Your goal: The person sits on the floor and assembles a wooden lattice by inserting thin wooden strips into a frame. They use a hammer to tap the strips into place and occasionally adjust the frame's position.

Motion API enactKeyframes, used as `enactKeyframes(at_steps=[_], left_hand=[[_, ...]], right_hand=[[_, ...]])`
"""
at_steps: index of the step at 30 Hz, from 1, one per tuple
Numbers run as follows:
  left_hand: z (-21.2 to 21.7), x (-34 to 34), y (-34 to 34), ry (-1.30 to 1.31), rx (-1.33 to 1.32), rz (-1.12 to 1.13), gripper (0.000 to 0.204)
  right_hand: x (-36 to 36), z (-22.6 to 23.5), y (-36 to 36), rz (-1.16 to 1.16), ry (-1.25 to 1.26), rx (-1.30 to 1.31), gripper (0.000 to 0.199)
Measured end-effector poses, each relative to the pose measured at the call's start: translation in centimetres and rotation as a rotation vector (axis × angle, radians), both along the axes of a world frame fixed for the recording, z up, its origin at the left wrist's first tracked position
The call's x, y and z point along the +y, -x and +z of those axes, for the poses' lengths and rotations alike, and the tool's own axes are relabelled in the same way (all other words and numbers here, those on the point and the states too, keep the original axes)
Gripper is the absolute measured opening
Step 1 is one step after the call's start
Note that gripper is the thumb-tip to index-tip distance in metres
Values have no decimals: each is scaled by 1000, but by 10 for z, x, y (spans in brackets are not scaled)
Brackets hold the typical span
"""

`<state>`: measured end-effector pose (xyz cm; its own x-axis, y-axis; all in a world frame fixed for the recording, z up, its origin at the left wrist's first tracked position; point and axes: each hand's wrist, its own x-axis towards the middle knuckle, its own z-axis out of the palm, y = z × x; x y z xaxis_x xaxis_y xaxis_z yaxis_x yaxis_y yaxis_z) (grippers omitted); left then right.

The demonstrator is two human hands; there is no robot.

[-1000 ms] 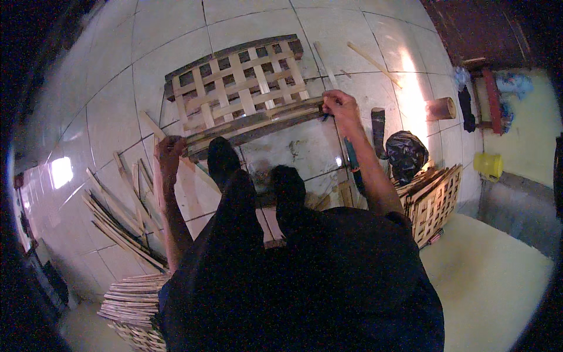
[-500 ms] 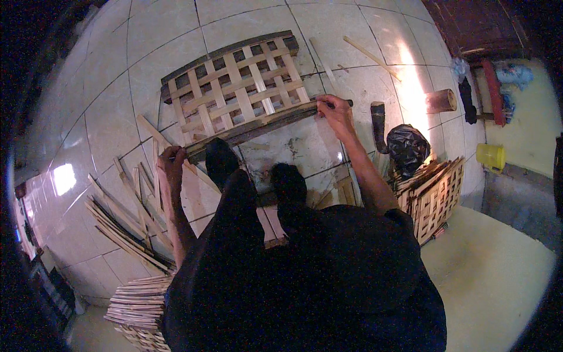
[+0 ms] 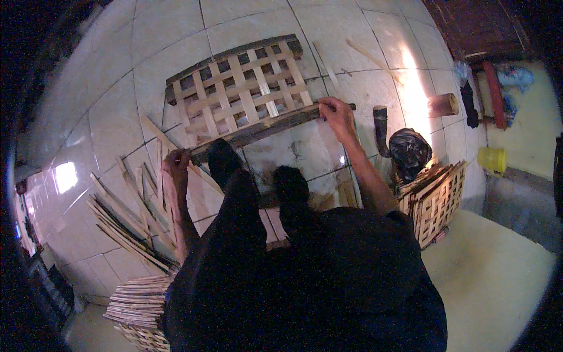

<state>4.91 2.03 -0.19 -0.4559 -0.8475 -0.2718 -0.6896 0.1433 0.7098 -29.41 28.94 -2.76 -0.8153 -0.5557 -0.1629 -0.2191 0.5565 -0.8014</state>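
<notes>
A woven lattice of pale bamboo strips [image 3: 239, 91] lies on the tiled floor in front of me, with a dark wooden bar [image 3: 234, 54] along its far edge. Another dark bar [image 3: 275, 124] runs beneath its near edge. Along this near edge stretches a long thin bamboo strip [image 3: 252, 128]. My left hand [image 3: 176, 164] is closed on the strip's left end, and my right hand [image 3: 338, 117] pinches it towards the right end. The fingertips partly hide both grips. My dark-clad left foot [image 3: 223, 159] rests against the near bar.
Loose bamboo strips [image 3: 126, 217] lie at left, above a stack of woven panels [image 3: 138, 299]. To the right are a dark curved tool [image 3: 380, 126], a black plastic bag [image 3: 409, 149], more woven panels [image 3: 437, 196], a wooden cylinder [image 3: 443, 105] and a yellow container [image 3: 491, 159].
The strip between my hands sits closer along the near edge of the lattice, and more of the near bar shows. Both hands keep their hold; the whole view has shifted slightly.
</notes>
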Motion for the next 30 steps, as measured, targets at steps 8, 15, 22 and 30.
enactKeyframes(at_steps=[8,15,22,30], left_hand=[[-103,-38,-42,2,94,-86,30],[-42,-10,-18,117,37,25,28],[-28,-7,0,91,129,9,27],[-18,-19,-7,80,139,3,28]], right_hand=[[1,-10,0,-57,5,37,22],[4,-16,2,11,-29,131,25],[11,-21,4,-85,97,73,20],[1,-13,6,-69,165,-144,20]])
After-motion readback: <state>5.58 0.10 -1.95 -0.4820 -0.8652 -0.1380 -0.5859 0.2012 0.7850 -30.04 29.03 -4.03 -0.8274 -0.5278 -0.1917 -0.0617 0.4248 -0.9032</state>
